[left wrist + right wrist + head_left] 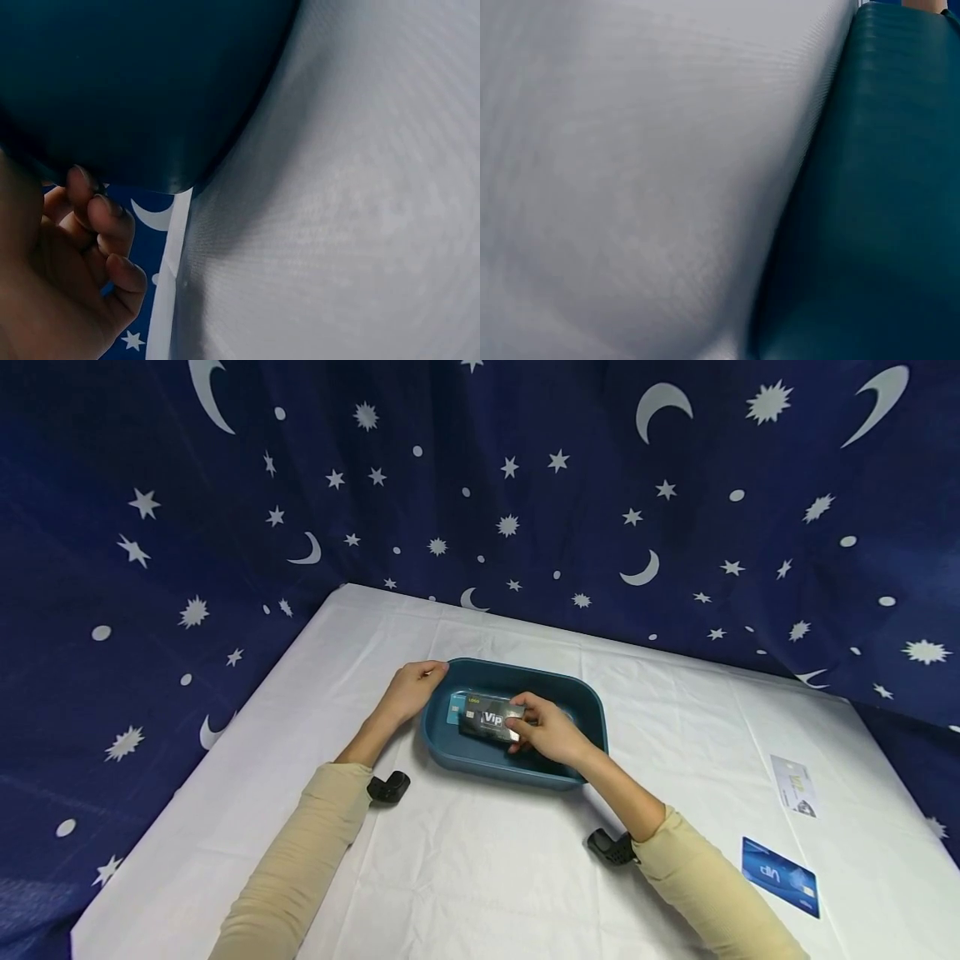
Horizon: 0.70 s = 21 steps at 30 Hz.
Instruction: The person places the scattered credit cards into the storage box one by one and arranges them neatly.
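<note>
A dark teal plastic bin (510, 768) stands on the white-covered table. My left hand (411, 691) grips its rim at the far left corner, and the left wrist view shows that hand's curled fingers (112, 221) at the bin's edge. Inside the bin, my right hand (553, 732) pinches a black card (487, 720) marked "Vip" by its right end. Partly behind it lies a light blue card (454, 708) on the bin's floor. In the right wrist view only the bin's outer wall (885, 180) and the cloth show; the right hand is out of sight there.
To the right on the table lie a silver-white card (793, 785) and, nearer, a blue card (780, 877). A dark blue curtain (480, 502) with moons and stars hangs behind and to the left. Black wrist cameras (388, 787) sit at both sleeves.
</note>
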{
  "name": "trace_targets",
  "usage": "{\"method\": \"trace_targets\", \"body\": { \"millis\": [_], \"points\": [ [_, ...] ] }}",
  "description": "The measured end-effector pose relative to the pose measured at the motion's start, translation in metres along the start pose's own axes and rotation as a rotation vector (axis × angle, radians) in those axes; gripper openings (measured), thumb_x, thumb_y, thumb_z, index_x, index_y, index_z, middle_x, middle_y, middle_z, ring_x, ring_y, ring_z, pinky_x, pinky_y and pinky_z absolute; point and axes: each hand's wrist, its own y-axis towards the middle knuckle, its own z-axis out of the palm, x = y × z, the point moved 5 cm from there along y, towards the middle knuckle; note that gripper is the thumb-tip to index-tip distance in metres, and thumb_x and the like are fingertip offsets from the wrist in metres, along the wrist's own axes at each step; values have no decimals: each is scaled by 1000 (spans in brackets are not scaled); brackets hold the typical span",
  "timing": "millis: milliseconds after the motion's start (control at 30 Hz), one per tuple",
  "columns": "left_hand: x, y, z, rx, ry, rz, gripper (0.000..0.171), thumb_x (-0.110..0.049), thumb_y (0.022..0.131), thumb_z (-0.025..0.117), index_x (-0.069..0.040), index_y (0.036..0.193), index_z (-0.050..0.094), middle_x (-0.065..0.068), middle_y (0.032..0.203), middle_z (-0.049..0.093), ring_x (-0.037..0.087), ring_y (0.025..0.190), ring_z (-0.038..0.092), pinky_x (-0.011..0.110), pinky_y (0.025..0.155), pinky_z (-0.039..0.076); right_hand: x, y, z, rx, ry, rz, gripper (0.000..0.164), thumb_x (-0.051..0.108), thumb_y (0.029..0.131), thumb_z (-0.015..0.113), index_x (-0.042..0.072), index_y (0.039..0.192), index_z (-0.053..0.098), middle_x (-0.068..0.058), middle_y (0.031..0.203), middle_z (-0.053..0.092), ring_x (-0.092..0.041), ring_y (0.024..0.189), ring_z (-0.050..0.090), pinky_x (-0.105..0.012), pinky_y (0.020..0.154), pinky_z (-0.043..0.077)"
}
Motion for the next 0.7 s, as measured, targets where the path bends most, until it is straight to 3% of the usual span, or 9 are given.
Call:
{"method": "trace_targets", "body": {
  "millis": [233, 500, 700],
  "points": [
    [0, -1, 0, 7, 0, -5, 40, -31, 102, 45, -5, 126, 63, 12, 124, 61, 27, 121, 52, 42, 102, 38, 1, -1, 5, 82, 54, -20, 22, 1, 98, 50, -6, 118, 44, -25, 104, 63, -30, 73, 69, -38, 66, 57],
    [0, 0, 0, 8, 2, -11, 40, -32, 102, 46, -6, 126, 63, 11, 124, 61, 26, 121, 52, 42, 102, 38, 3, 0, 10, 138, 68, -12, 23, -1, 97, 51, -6, 119, 45, -25, 105, 62, -30, 73, 68, -39, 67, 57],
    [-1, 0, 0, 5, 6, -3, 40, -32, 101, 46, -6, 125, 64, 11, 123, 62, 26, 120, 52, 41, 102, 38, 2, 2, 13, 162, 49, -6, 24, -1, 97, 51, -6, 120, 45, -17, 88, 63, -28, 70, 68, -38, 65, 57]
  ]
}}
